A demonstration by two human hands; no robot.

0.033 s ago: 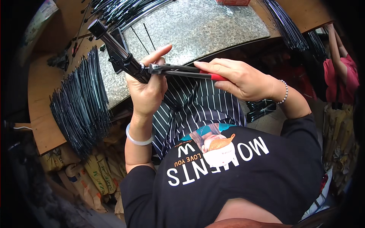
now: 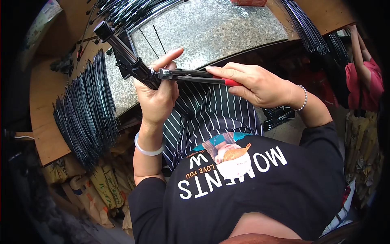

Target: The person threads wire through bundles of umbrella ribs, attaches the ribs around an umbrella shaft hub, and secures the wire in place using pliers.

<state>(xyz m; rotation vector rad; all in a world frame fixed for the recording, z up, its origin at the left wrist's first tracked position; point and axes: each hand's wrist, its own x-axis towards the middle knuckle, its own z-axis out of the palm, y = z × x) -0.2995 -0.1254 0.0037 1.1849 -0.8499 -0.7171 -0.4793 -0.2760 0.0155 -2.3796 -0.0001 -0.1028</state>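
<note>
- The left hand [image 2: 156, 95] is wrapped tight around a black, ribbed metal shaft assembly [image 2: 128, 57] (it looks like a folded umbrella frame); the fist is closed on the lower end, while the index finger is stretched out straight.
- The right hand [image 2: 254, 83] presses together the red-handled metal pliers [image 2: 195, 75]; the nose of the pliers bites on a small joint at the shaft, just beside the left thumb.
- In my judgement the step in hand is a pinching or crimping of a small wire or ring at this joint. The next move calls for a steady squeeze and a firm hold of the shaft, so that the nose does not slip off.
- The shaft assembly is held in the air above the lap, its far end pointing up and to the left, over the edge of the table.
- The grey speckled stone table top [image 2: 227, 28] lies in front, with loose thin black rods on it.
- A big fan of black metal ribs [image 2: 87, 112] lies on the brown wooden board [image 2: 42, 118] at the left; more bundles hang at the right.
- Another person in a red top [image 2: 363, 81] stands at the far right.
</note>
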